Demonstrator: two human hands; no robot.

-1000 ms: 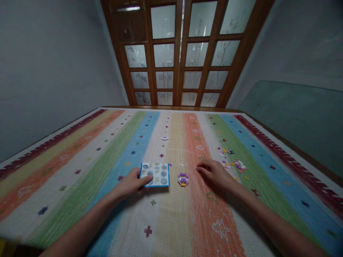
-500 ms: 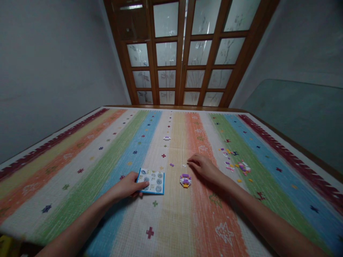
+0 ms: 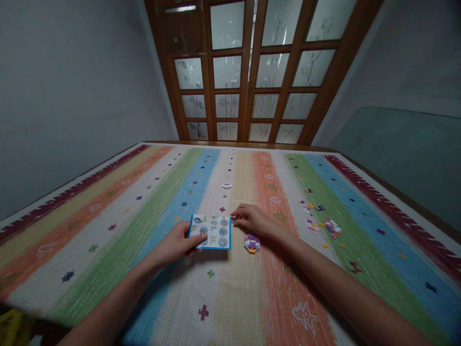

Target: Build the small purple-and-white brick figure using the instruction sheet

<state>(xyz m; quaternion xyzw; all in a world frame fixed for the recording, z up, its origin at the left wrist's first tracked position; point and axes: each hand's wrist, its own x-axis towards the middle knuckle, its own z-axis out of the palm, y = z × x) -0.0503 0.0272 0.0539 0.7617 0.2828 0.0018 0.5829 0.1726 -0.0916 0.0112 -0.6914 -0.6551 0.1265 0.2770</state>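
The left hand [image 3: 182, 239] has its grip closed on a blue-edged printed sheet [image 3: 217, 231], thumb across its face and fingers beneath, the sheet raised over the striped cloth [image 3: 234, 300] that covers the desk; the right hand [image 3: 256, 222] reaches in to the sheet's right edge, its grip narrow, fingertips bunched at a small purple piece [image 3: 233, 221]; whether that piece is pinched or merely touched, I cannot tell; the built cluster [image 3: 251, 244] of purple, white and orange pieces lies on the cloth between the sheet and the right forearm, just nearer the person than the right hand, with neither hand touching it; a small white-and-purple part [image 3: 226, 186] lies farther off beyond the sheet, and loose pieces [image 3: 332, 227] are scattered to the right, well apart from both hands; the step in hand looks like handling one small piece with the sheet kept in view; the next move would seem to call for a fine fingertip pinch, with the sheet held steady and the wrist clear of the cluster.
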